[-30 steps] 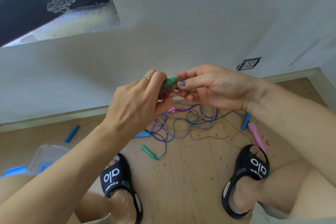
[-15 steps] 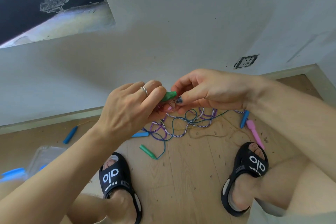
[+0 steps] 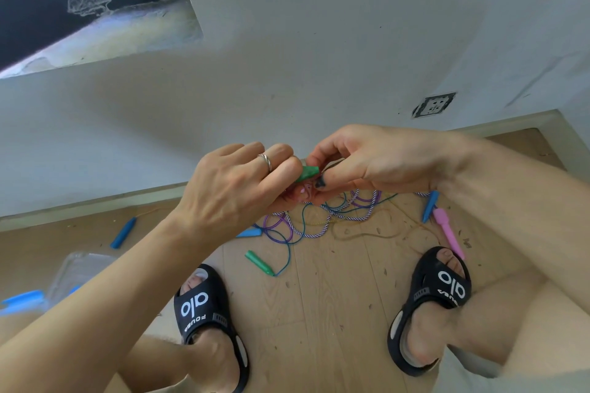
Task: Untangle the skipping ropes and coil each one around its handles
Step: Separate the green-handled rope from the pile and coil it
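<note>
- The person's two hands meet in mid-air above the floor, with a green handle [image 3: 307, 173] caught between them.
- The left hand [image 3: 236, 188] has its fingers curled round the near end of that green handle; a ring [image 3: 265, 161] sits on one finger.
- The right hand [image 3: 367, 163] pinches at the free end of the same handle, thumb and forefinger drawn together; something pinkish shows under the fingertips, too hidden to make out.
- Below the hands, on the wooden floor [image 3: 335, 303], lies the tangle of ropes [image 3: 322, 217]: purple, teal and a white-and-purple striped cord looped over one another, plus a thin tan cord trailing off to the right.
- A second green handle [image 3: 259, 263] lies on the floor nearer the person, a teal cord running from its tip up into the tangle.
- A blue handle [image 3: 123, 233] lies well apart on the left near the skirting; another blue handle [image 3: 250, 233] sits at the left edge of the tangle.
- On the right, a third blue handle [image 3: 429, 206] and a pink handle [image 3: 448, 233] lie just beside each other, close to the right foot.
- Both feet wear black sandals [image 3: 207, 313], planted either side of the tangle.
- A clear plastic container [image 3: 73, 271] sits at the near left.
- A wall socket [image 3: 433, 104] is set in the far wall.
</note>
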`<state>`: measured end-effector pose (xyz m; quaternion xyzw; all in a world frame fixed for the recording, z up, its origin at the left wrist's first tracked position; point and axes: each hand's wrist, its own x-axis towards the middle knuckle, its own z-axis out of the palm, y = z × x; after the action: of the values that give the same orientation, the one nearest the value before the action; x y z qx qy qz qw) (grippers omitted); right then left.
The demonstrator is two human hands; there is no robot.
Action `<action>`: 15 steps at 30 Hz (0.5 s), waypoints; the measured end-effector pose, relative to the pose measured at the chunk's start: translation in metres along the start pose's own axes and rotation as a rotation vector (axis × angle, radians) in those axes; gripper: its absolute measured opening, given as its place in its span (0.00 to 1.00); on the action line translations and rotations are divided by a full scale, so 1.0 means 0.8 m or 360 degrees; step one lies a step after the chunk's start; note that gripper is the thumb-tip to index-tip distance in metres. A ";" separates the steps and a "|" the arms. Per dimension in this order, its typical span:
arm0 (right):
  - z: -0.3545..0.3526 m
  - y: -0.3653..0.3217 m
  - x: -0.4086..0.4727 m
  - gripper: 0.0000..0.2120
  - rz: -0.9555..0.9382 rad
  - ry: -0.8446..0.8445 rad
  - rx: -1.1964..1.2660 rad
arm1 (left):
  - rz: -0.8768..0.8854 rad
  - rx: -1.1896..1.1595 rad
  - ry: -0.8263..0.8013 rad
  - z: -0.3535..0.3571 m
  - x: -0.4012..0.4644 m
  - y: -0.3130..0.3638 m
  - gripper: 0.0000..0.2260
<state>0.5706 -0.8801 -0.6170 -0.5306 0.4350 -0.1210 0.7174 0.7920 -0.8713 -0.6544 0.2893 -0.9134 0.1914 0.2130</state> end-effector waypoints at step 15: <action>0.003 0.004 0.007 0.07 0.0013 -0.0068 0.0529 | -0.0116 -0.0297 0.0071 -0.006 -0.003 -0.009 0.13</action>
<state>0.5752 -0.8810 -0.6224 -0.4052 0.3957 -0.1773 0.8048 0.7994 -0.8734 -0.6499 0.2970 -0.9112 0.1038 0.2661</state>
